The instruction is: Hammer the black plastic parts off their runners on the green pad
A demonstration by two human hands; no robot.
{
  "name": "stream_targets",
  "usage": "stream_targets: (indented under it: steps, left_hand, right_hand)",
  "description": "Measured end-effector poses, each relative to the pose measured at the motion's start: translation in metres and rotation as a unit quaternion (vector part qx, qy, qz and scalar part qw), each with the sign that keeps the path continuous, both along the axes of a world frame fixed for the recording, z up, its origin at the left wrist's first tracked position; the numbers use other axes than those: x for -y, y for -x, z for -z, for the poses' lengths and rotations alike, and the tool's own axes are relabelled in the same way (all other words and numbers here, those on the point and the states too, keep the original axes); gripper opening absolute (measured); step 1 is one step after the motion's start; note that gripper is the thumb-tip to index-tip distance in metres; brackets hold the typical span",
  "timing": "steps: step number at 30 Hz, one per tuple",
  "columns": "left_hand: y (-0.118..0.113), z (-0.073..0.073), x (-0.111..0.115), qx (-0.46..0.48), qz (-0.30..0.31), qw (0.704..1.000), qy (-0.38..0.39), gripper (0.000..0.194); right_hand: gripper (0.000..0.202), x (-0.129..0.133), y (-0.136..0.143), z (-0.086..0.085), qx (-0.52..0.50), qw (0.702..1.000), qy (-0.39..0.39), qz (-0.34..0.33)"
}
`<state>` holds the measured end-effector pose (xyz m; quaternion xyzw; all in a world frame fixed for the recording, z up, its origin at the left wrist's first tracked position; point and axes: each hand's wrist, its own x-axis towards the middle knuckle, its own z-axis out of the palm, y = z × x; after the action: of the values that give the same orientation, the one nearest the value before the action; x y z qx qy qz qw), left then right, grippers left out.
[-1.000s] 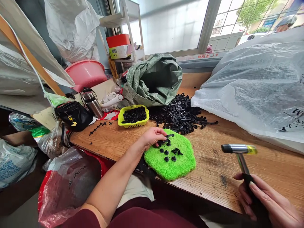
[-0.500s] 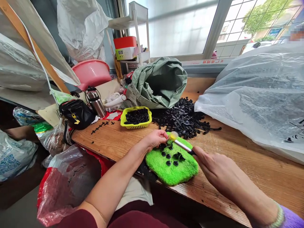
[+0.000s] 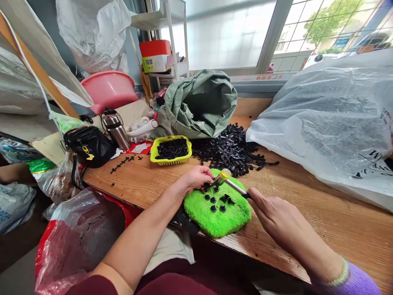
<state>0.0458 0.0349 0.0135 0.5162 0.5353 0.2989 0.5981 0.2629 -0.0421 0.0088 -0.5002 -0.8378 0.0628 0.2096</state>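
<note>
My right hand (image 3: 270, 213) is closed round the dark grip of a small hammer (image 3: 235, 187) with a metal shaft and a yellow head. The hammer head hovers over or touches the far part of a fluffy green cloth (image 3: 215, 226); exact contact is hard to judge. Beside the head, my left hand (image 3: 198, 178) pinches a thin black plastic piece (image 3: 206, 187), partly hidden by the fingers. Several small black round-flanged plastic parts (image 3: 213, 208) lie loose on the cloth, some upright, others tipped over.
Beyond the cloth a heap of black plastic parts (image 3: 235, 151) spreads before a green woven sack (image 3: 199, 108). A yellow basket (image 3: 172, 162) holds similar parts. Leftward are a steel flask (image 3: 118, 133) and a black bag (image 3: 90, 147). A white plastic bag (image 3: 325, 131) covers the right back.
The view has shifted slightly, so the scene sits further left. The hammer head remains close to my left fingers, and more of the black piece there shows. Both hands keep their grip.
</note>
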Motion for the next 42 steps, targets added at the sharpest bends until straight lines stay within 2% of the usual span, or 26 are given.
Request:
stream_targets:
  steps: [4, 7, 14, 22, 31, 42]
  left_hand:
    - [0.000, 0.002, 0.000, 0.014, -0.002, 1.000, -0.002, 0.012]
    - [0.000, 0.004, 0.001, 0.026, -0.026, 0.999, -0.002, 0.011]
    - [0.002, 0.009, 0.004, 0.057, -0.043, 0.997, 0.005, 0.010]
    - [0.001, 0.014, 0.002, 0.052, -0.037, 0.998, -0.018, 0.012]
    - [0.003, 0.022, -0.001, 0.072, -0.024, 0.996, -0.053, 0.011]
    - [0.001, 0.014, 0.003, 0.059, -0.029, 0.997, -0.039, 0.010]
  right_hand:
    - [0.021, 0.000, 0.001, 0.003, -0.024, 1.000, -0.003, 0.001]
    - [0.019, 0.000, 0.001, 0.006, -0.043, 0.999, -0.003, -0.008]
    - [0.028, 0.007, -0.010, 0.008, -0.118, 0.992, -0.035, -0.004]
    - [0.031, 0.010, -0.014, 0.016, -0.106, 0.994, -0.032, -0.002]
    - [0.025, 0.006, -0.001, -0.002, -0.097, 0.994, -0.052, 0.003]
    - [0.023, 0.006, -0.003, 0.002, -0.087, 0.996, -0.011, 0.007]
